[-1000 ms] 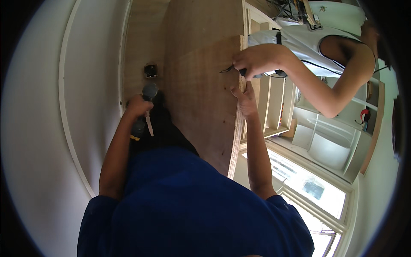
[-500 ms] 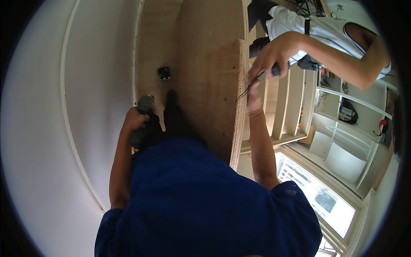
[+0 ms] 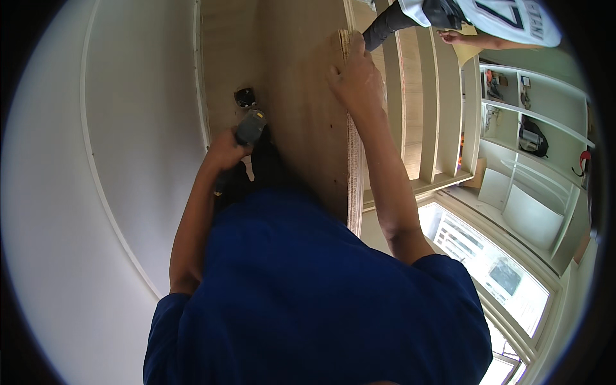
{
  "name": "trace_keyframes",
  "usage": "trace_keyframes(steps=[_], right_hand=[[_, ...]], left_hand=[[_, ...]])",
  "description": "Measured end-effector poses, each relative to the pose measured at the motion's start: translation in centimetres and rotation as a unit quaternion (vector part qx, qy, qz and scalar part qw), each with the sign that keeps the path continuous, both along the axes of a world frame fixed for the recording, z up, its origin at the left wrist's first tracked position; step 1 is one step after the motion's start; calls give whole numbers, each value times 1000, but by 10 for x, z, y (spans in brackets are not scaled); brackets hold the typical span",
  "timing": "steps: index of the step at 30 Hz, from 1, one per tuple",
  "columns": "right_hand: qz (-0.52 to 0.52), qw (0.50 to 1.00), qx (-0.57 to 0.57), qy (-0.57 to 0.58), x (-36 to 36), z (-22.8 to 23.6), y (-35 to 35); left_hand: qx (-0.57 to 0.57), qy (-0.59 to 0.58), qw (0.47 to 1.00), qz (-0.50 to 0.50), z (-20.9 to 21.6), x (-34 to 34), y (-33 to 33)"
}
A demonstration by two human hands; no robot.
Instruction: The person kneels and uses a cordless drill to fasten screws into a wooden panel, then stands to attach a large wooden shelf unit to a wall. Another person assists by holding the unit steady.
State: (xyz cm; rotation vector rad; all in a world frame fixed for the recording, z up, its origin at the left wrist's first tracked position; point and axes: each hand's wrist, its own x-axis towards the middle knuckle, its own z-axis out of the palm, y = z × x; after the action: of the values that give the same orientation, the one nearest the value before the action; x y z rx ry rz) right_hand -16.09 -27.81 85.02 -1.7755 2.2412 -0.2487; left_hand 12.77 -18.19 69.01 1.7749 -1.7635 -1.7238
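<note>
My left hand (image 3: 228,151) is closed around the grip of a dark cordless drill (image 3: 250,127) with a small yellow mark on its body. The drill is held low, in the gap between the white wall and a tall plywood panel (image 3: 301,96). Up at that panel's layered top edge, my right hand (image 3: 359,80) is bent over the wood, its thumb on the near face. Its fingertips are partly hidden, and I cannot tell whether anything small lies under them. Small dark holes dot the panel face.
A white wall (image 3: 141,128) rises at my left. A dark round object (image 3: 244,97) lies beyond the drill. To the right stand a slatted wooden frame (image 3: 427,109), white shelves (image 3: 539,122) with tools and a bag, and a window (image 3: 494,263). A co-worker in a white shirt (image 3: 513,19) is at the upper right.
The co-worker's hand with a dark object, which was over my right hand, has withdrawn. My right hand has moved farther along the panel edge. The drill has shifted right and away from me.
</note>
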Motion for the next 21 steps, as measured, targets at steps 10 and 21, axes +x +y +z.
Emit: trace_keyframes(steps=[10,21], right_hand=[[11,998,29,57,12,1,103],[-61,989,52,125,27,3,106]], left_hand=[[45,212,971,106,26,6,-4],[125,448,882,74,49,-3,-7]])
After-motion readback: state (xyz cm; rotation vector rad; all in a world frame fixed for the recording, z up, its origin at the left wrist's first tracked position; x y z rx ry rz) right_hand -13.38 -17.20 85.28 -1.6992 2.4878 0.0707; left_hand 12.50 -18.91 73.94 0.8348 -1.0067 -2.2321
